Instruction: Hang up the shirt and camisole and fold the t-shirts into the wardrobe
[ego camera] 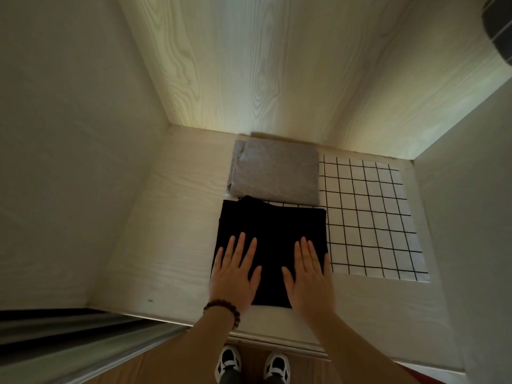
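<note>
I am pressing my left hand [235, 275] and my right hand [307, 275] flat, fingers spread, gripping nothing, onto the folded black t-shirt [271, 231] low in the centre of the frame. It is lying on the wardrobe shelf [166, 245], overlapping the checked white cloth [368, 217]. The folded grey t-shirt [277, 173] is sitting just above it, toward the back.

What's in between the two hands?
In the head view, only the folded black t-shirt shows between the left hand and the right hand; both palms lie flat on it.
</note>
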Demonstrator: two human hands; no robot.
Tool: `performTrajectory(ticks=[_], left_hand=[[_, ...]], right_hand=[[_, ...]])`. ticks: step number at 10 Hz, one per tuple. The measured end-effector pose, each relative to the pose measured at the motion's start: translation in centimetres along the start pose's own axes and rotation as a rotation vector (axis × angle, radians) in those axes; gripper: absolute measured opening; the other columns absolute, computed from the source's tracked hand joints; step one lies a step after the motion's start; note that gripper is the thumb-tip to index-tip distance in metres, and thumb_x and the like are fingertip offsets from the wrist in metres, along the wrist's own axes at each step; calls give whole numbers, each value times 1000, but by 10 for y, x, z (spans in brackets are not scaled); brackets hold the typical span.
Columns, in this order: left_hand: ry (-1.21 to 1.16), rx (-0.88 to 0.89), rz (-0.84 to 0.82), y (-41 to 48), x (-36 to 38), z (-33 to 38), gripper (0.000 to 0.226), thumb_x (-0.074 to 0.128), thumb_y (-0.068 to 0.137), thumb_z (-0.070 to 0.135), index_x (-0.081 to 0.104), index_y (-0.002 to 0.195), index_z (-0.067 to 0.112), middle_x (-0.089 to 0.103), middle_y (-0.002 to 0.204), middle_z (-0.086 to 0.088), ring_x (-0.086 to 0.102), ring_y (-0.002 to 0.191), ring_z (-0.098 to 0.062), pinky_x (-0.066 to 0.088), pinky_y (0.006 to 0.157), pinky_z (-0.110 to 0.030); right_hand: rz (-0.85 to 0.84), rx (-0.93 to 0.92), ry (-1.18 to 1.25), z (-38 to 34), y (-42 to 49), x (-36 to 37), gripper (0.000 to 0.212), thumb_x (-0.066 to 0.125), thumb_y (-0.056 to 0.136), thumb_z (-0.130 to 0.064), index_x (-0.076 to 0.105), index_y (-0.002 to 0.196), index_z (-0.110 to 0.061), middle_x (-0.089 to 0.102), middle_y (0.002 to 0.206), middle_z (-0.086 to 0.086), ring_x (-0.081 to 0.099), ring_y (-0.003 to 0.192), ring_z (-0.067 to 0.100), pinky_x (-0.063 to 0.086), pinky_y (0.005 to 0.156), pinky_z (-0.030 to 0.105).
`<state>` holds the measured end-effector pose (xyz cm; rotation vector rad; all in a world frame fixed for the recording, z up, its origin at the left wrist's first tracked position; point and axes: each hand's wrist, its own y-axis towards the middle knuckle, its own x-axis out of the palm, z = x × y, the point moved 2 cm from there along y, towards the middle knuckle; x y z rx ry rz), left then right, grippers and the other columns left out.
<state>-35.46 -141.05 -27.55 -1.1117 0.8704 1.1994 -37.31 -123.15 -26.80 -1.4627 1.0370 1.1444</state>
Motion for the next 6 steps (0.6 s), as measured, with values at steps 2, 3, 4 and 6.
performTrajectory(ticks=[2,3,4,6], left_hand=[[-483,-99,-74,4,-36,1,57,24,100,48,12,152,27,-1,158,11,4,147,-10,3,117,-27],[-902,-248,-8,-8,-71,1,55,40,101,36,23,151,23,17,158,8,19,143,-9,16,112,-20],[-1116,-351,81,-24,-98,3,49,42,100,34,35,147,21,40,147,4,38,133,-11,30,107,-23],[-1437,-499,173,-50,-119,12,28,37,102,29,54,123,21,58,119,6,52,120,-17,40,104,-33]], right_hand=[[-168,-45,74,3,10,-19,96,-30,73,-67,-3,150,-16,-2,160,-2,-9,146,13,-7,117,40],[-179,56,505,1,11,-51,72,10,96,-58,15,151,-12,15,159,3,9,147,16,5,120,39],[-168,207,1031,0,0,-85,50,34,102,-35,33,146,-12,35,151,3,30,140,16,20,116,31],[-87,421,1493,1,-21,-123,37,38,101,-33,55,128,-13,60,123,2,56,114,18,42,102,37]])
